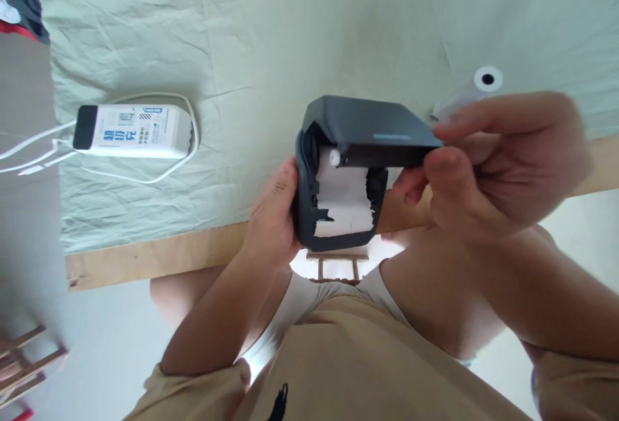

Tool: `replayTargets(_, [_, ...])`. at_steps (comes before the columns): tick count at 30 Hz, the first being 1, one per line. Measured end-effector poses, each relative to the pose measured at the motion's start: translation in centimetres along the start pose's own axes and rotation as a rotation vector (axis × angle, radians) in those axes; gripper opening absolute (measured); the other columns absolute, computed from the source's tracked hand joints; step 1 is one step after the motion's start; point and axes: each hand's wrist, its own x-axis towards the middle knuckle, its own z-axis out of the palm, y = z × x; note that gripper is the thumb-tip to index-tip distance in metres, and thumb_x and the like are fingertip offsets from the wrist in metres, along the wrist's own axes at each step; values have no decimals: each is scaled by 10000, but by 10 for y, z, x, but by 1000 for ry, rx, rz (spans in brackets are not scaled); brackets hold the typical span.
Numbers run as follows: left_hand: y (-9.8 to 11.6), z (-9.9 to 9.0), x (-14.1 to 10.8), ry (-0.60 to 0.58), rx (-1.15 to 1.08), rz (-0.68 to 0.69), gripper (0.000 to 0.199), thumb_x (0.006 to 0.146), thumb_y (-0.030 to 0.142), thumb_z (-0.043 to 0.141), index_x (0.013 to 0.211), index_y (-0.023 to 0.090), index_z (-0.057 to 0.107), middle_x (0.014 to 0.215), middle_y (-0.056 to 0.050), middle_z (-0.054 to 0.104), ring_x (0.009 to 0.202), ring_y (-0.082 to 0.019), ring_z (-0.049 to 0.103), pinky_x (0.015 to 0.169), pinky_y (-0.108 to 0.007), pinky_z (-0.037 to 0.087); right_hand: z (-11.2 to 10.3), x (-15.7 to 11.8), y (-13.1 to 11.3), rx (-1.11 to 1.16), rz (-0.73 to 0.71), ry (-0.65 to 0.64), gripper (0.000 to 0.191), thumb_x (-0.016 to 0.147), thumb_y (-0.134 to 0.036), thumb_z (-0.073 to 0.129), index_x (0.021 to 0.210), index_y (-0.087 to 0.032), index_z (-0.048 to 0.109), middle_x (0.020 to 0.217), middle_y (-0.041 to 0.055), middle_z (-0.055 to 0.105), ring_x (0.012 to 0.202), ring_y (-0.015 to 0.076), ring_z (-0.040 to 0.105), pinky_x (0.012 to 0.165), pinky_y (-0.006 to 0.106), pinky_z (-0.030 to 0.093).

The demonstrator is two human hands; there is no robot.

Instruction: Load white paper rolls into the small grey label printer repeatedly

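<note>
A dark grey portable printer [333,242] is held up over the table's front edge, its lid [372,121] swung open. White paper [345,192] lies inside the bay, with ragged dark patches along its edges. A black roller with a white end cap [335,158] runs along the lid's lower edge. My left hand [271,221] grips the printer body from the left, fingers partly hidden beneath it. The thumb and fingers of my right hand [503,156] pinch the lid's right corner. Just behind that hand, a white paper roll with a black core [488,79] rests on the cloth.
A white power strip with blue print [140,131] sits on the left of the pale green cloth [251,34], with white cables [36,144] trailing off left. A wooden table edge [159,253] runs in front of my legs. Wooden stool parts [29,369] show at the lower left.
</note>
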Motion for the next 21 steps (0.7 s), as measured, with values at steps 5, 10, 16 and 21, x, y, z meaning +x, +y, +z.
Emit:
replayTargets(5, [-5, -4, 3, 14, 40, -13, 364, 1095, 547, 709, 1006, 235, 872, 984, -26, 880, 925, -195, 851, 734, -246, 667, 8, 13, -13, -30, -32, 162, 147, 1048, -261, 758, 935, -296, 671, 864, -27, 806, 577, 151, 701, 447, 321, 450])
replayTargets(10, [-5, -5, 1, -78, 108, 38, 448, 1077, 652, 697, 1110, 236, 862, 1017, -51, 875, 928, -239, 859, 669, -273, 657, 2, 20, -11, -457, -182, -118, 182, 955, -113, 762, 997, -283, 716, 753, -74, 767, 562, 123, 649, 464, 304, 352])
replayTargets(16, [4, 2, -7, -230, 140, 70, 319, 1026, 545, 810, 1121, 246, 864, 951, -62, 856, 1077, -310, 869, 784, -319, 705, -3, 19, -17, -517, -119, -393, 207, 966, -246, 697, 1170, -271, 720, 714, -54, 722, 488, 136, 550, 442, 322, 231])
replayTargets(21, [4, 5, -6, -253, 109, 71, 289, 1064, 507, 769, 1078, 238, 874, 1008, -63, 882, 1138, -310, 874, 921, -355, 740, -21, 15, -27, -199, 27, -321, 385, 946, -192, 734, 1311, -311, 707, 1045, -21, 814, 572, 110, 593, 496, 329, 481])
